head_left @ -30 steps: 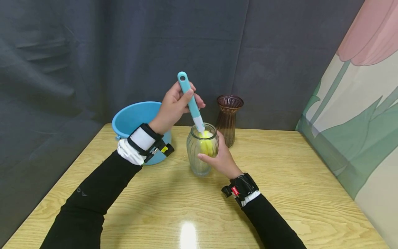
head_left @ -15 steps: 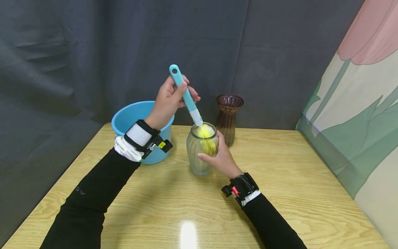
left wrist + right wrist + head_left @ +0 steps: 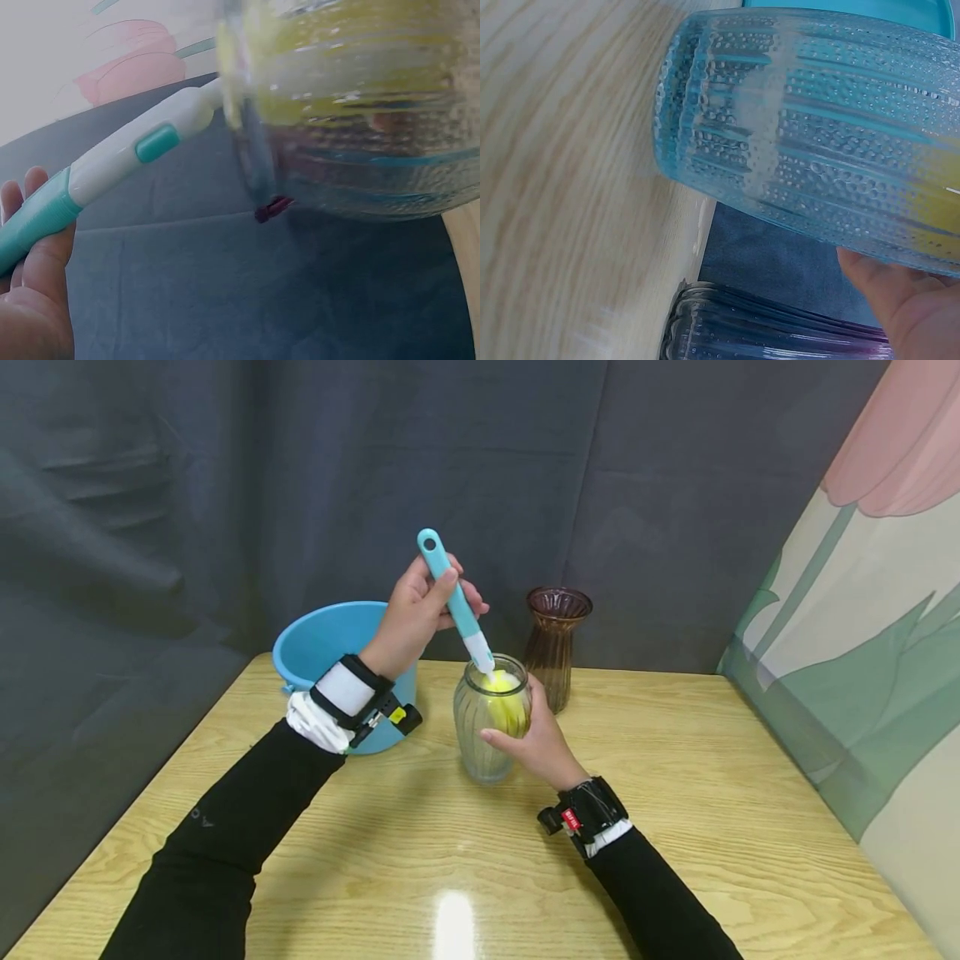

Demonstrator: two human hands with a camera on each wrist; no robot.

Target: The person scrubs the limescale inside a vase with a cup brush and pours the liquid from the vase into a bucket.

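Your left hand [image 3: 416,614] grips teal brush [image 3: 453,602] by handle; yellow sponge head sits inside clear glass jar [image 3: 491,718]. Jar stands on counter [image 3: 675,793], between blue bucket [image 3: 322,647] and amber vase [image 3: 553,643]. Your right hand [image 3: 536,743] wraps jar's side. Hold jar firm, keep strokes vertical, press sponge against ribbed wall, avoid knocking rim.

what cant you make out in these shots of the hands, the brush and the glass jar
- Head view: inside of the blue plastic bucket; the left hand and wrist cover its rim.
- Head view: lower end of the yellow sponge brush head; the ribbed clear glass jar distorts it.
- Right wrist view: most of the right hand; the frame edge cuts it off.
- Left wrist view: the teal brush handle end runs off the left edge.
- Right wrist view: the brown glass vase is cut by the bottom edge.
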